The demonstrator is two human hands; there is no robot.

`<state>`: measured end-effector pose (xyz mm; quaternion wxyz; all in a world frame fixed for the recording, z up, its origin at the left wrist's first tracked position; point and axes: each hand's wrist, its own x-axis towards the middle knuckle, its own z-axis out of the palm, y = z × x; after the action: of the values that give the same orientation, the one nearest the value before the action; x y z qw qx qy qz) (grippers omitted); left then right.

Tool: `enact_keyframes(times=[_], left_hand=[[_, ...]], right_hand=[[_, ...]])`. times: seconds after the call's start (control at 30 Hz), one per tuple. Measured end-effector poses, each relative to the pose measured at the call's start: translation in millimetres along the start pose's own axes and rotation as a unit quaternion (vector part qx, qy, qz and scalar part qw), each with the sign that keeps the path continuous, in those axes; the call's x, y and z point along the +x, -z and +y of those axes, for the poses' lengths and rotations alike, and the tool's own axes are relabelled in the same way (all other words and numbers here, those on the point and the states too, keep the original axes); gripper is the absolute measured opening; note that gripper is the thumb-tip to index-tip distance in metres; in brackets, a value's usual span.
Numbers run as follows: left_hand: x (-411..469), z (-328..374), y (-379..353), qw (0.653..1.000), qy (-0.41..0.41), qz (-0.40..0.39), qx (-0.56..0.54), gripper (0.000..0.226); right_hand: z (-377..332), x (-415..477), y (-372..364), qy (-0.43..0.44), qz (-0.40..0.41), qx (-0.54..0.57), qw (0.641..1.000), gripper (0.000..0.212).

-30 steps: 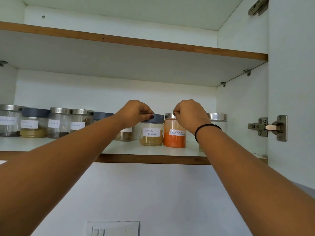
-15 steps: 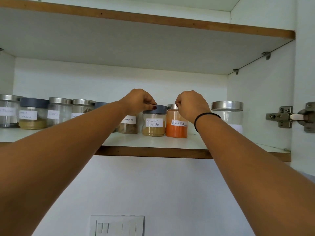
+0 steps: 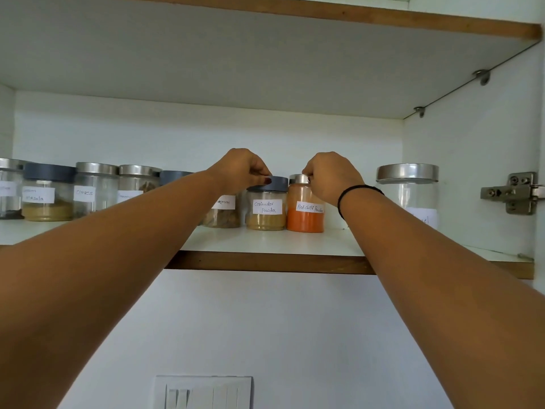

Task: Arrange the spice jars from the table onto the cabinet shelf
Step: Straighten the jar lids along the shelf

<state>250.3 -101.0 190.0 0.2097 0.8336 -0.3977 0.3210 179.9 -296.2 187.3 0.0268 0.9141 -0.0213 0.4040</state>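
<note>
Nothing moved | left grip pinches coriander lid | right grip pinches chilli lid

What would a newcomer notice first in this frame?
Two bare arms reach up to the cabinet shelf. The left hand grips the grey lid of the coriander powder jar; the right hand grips the steel lid of the bright orange red chilli powder jar beside it.

The left forearm hides most of a blue-lidded jar and the start of the label on the cinnamon jar. The picture's edge cuts off the leftmost jar. The right forearm covers most of the label on the large jar.
</note>
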Motion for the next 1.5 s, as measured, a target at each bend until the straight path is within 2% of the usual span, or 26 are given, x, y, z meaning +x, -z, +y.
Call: enact_keyframes(times=[0.63, 0.9, 1.2, 1.5], left_hand=[[-2, -1, -4, 0.999, -0.02, 0.008, 0.043, 0.027], [-3, 1, -4, 0.999, -0.019, 0.014, 0.046, 0.026], [-10, -1, -3, 0.998, -0.013, 0.036, 0.056, 0.028], [-14, 2, -2, 0.998, -0.014, 0.035, 0.06, 0.029]], right_hand=[[2, -8, -3, 0.051, -0.027, 0.003, 0.998, 0.023], [4, -10, -4, 0.064, -0.022, 0.02, 0.998, 0.012], [3, -14, -3, 0.061, -0.033, 0.037, 0.997, 0.031], [0, -19, -3, 0.058, -0.033, 0.061, 0.996, 0.034]])
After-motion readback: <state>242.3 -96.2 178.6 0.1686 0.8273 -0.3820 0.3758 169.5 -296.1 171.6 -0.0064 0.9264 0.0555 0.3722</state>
